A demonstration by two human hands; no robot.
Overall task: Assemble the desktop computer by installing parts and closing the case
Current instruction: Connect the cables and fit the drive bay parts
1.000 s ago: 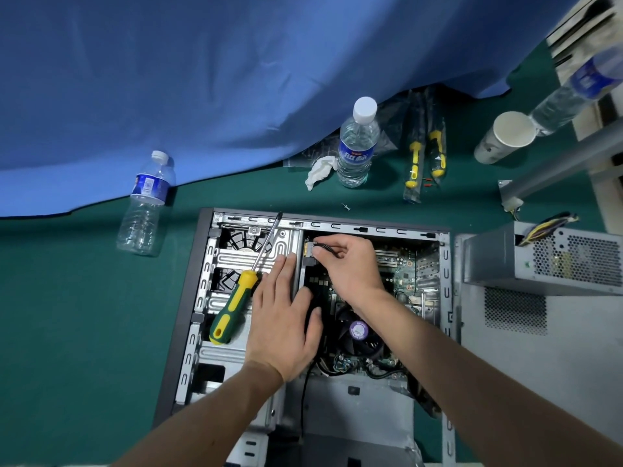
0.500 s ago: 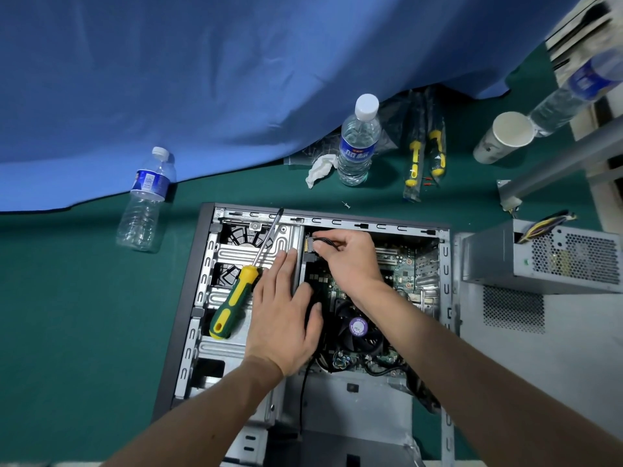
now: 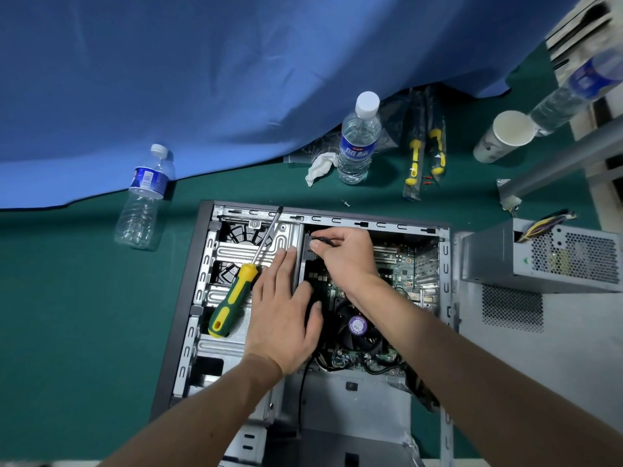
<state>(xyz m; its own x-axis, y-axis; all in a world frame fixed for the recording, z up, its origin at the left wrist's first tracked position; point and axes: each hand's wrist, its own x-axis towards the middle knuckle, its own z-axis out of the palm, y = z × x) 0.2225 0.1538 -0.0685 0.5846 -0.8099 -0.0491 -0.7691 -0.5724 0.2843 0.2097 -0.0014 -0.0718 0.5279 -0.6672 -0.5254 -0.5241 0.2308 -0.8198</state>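
The open computer case point(image 3: 202, 264) is lying on its side on the green table point(image 3: 67, 332), a little below the middle of the view, with the motherboard point(image 3: 397, 264) exposed in its right half and the drive cage point(image 3: 242, 251) in its left. The right hand point(image 3: 347, 257) is reaching to about 12 o'clock inside the case, its grip pinching a small black cable connector point(image 3: 320, 239) against the upper edge of the cage wall; the socket itself is hidden under the fingers, so I cannot tell whether the plug is seating squarely. The left hand point(image 3: 283, 318) is lying flat with straight fingers, holding nothing, pressing on the cage just beside the other hand. The main risk is forcing the connector in while it is tilted or reversed, which would probably bend pins or crack the housing. A second hazard is the green-and-yellow screwdriver point(image 3: 236, 298) resting loose on the cage at roughly 9 o'clock from the left hand, its tip pointing toward 1 o'clock: a nudge from the wrist could be rolling it onto the board or into the CPU fan point(image 3: 357, 326). The power supply point(image 3: 546, 257) is sitting outside the case at 3 o'clock, not yet installed, and a stray screw point(image 3: 345, 203) is lying on the table beyond the case rim, easy to lose.
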